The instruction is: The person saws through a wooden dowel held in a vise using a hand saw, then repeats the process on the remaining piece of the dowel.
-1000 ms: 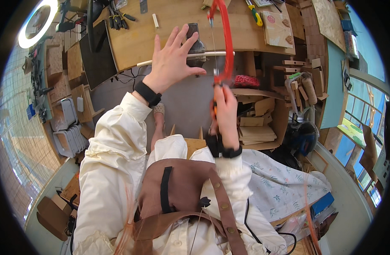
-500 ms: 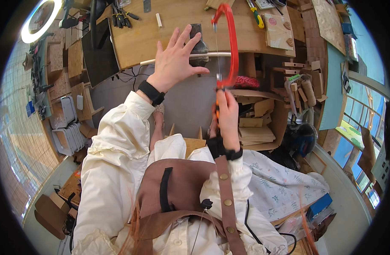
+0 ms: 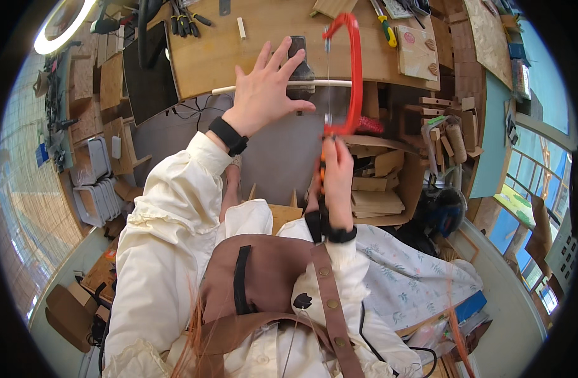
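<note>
My right hand (image 3: 337, 165) is closed round the orange-and-black handle of a red-framed coping saw (image 3: 357, 69). The saw points away from me, and its thin blade crosses a slim pale rod (image 3: 332, 82) near the rod's right end. Whether the blade has cut into the rod cannot be made out. That rod lies crosswise at the bench's near edge, over a dark metal vise (image 3: 298, 45). Spread flat with its fingers apart, my left hand (image 3: 264, 90) rests over the rod and the vise's left side, hiding part of both.
The wooden workbench (image 3: 213, 57) carries pliers (image 3: 187, 22), a short pale stick (image 3: 241, 28) and a yellow-green handled tool (image 3: 386, 30). A black panel (image 3: 149, 79) stands at its left. Below right is a cardboard box (image 3: 412, 183) of wood offcuts.
The saw and my right hand have shifted slightly toward me across the rod. My left hand keeps its spread position, and the whole view has moved a little.
</note>
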A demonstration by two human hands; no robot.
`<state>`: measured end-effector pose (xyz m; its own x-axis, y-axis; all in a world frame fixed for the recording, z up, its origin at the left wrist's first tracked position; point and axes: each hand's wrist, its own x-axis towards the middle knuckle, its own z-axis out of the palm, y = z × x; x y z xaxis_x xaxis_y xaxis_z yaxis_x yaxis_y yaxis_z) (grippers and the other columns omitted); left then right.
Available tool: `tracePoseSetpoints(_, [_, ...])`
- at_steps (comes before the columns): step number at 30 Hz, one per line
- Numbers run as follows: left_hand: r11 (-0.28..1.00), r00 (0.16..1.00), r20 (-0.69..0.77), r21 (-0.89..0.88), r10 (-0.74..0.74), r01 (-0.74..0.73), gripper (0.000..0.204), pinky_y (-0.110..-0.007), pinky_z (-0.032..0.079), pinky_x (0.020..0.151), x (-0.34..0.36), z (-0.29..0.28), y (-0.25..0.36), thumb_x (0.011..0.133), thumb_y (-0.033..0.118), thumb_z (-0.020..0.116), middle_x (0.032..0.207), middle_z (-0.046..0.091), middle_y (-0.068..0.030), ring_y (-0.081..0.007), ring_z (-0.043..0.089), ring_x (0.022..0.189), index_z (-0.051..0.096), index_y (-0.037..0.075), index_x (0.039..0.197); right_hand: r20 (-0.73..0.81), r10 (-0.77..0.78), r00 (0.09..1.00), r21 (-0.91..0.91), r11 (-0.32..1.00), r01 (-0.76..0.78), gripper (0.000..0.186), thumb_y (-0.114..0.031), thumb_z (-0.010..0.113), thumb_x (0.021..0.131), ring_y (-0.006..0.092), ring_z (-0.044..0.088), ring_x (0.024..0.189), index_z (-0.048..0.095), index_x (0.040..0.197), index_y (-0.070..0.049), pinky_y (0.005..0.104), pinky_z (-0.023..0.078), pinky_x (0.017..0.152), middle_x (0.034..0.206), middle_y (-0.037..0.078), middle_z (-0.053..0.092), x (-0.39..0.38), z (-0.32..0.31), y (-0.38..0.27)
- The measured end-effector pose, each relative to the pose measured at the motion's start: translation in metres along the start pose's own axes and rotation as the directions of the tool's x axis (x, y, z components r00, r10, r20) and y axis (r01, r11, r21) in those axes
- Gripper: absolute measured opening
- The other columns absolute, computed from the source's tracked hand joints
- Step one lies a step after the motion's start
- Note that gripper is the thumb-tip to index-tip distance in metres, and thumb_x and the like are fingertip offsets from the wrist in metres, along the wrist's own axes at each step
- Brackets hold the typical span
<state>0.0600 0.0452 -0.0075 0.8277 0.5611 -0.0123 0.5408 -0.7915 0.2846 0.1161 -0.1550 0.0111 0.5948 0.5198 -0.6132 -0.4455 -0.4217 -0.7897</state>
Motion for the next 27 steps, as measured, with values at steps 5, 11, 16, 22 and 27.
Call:
tracePoseSetpoints(5, [1.0,1.0,-0.019,0.011,0.01,-0.01,0.097,-0.073,0.038,0.092,-0.001,0.003,-0.002,0.063,0.068,0.074,0.156,0.027,-0.0022,-0.0321,0.028,0.143,0.04,0.026,0.144,0.006,0.066,0.998,0.044,0.997,-0.066,0.028,-0.033,0.051,0.1,0.0043,0.039,0.04,0.061,0.107,-0.008,0.0223,0.028,0.039,0.055,-0.003,0.046,-0.003,-0.005,0.001])
tracePoseSetpoints(11, [1.0,1.0,-0.005,-0.026,0.0,-0.001,0.098,-0.072,0.038,0.092,0.0,0.0,0.0,0.062,0.068,0.075,0.157,0.027,-0.0019,-0.0322,0.029,0.142,0.04,0.026,0.145,0.003,-0.009,1.0,0.039,0.999,0.009,0.027,-0.033,0.052,0.1,0.0037,0.041,0.042,0.061,0.102,-0.007,0.0218,0.03,0.039,0.057,-0.004,0.048,0.024,0.006,-0.009])
tracePoseSetpoints(16, [0.994,0.999,0.036,0.105,-0.027,0.023,0.1,-0.062,0.041,0.095,-0.004,-0.005,-0.002,0.063,0.069,0.073,0.157,0.028,-0.0011,-0.0302,0.031,0.142,0.04,0.025,0.146,0.025,0.018,1.0,0.043,0.999,-0.019,0.029,-0.03,0.05,0.101,0.0041,0.04,0.04,0.062,0.113,-0.007,0.0214,0.029,0.039,0.055,-0.003,0.047,-0.014,-0.008,0.023])
tracePoseSetpoints(22, [1.0,1.0,0.015,-0.014,0.011,-0.011,0.099,-0.07,0.037,0.094,0.003,0.0,0.002,0.062,0.069,0.074,0.158,0.026,-0.0007,-0.0304,0.029,0.143,0.04,0.027,0.145,0.014,-0.068,0.998,0.049,0.997,0.068,0.028,-0.031,0.053,0.1,0.004,0.041,0.041,0.062,0.112,-0.007,0.0217,0.029,0.039,0.054,-0.003,0.046,0.022,-0.003,-0.001])
tracePoseSetpoints(27, [1.0,1.0,0.029,-0.002,-0.003,0.003,0.099,-0.071,0.037,0.094,-0.001,-0.002,-0.004,0.062,0.069,0.074,0.158,0.025,-0.0004,-0.0301,0.028,0.143,0.04,0.026,0.145,0.015,0.05,0.999,0.096,0.994,-0.051,0.028,-0.031,0.053,0.099,0.0036,0.042,0.042,0.063,0.108,-0.007,0.0219,0.03,0.04,0.055,-0.004,0.047,-0.017,-0.004,0.014])
